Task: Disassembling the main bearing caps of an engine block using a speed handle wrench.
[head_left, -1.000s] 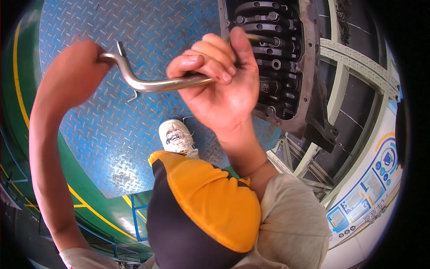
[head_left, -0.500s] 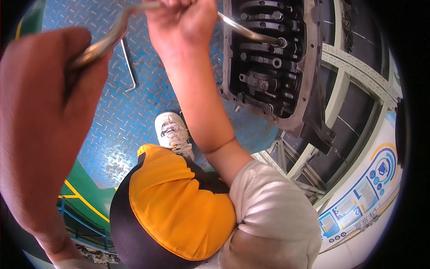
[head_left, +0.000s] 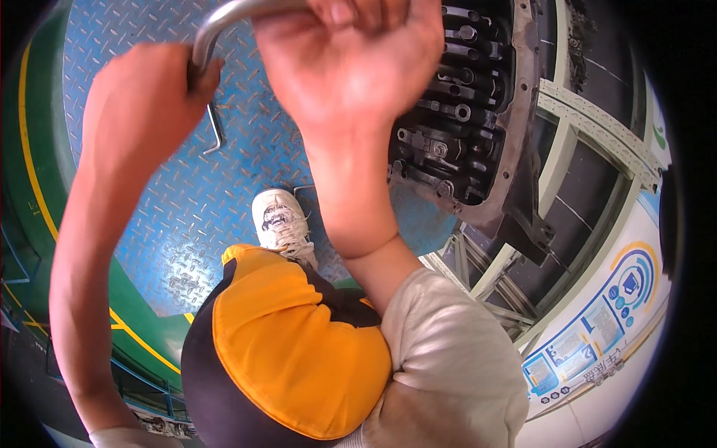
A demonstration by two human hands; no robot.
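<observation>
A shiny metal speed wrench (head_left: 243,11) with a bent, crank-shaped handle crosses the top of the picture. My left hand (head_left: 153,104) is closed round its bent end at the upper left. Farther right, my right hand (head_left: 358,63) has its fingers curled over the shaft at the top edge. My right hand and wrist hide the wrench's far end, so I cannot see whether it sits on a bolt. Beyond that hand lies an open engine block (head_left: 504,149), its dark inside showing several bearing caps and bolts (head_left: 463,112).
A bent metal bar (head_left: 216,131) lies on the blue diamond-plate platform (head_left: 187,209). Another thin bent rod (head_left: 302,187) is beside my white shoe (head_left: 280,220). A pale metal frame (head_left: 590,123) stands to the right of the block, and green floor (head_left: 41,112) borders the platform.
My left hand has moved up and right, away from the camera, with the wrench end. My right hand has swung right and now covers part of the engine block and the wrench's far end.
</observation>
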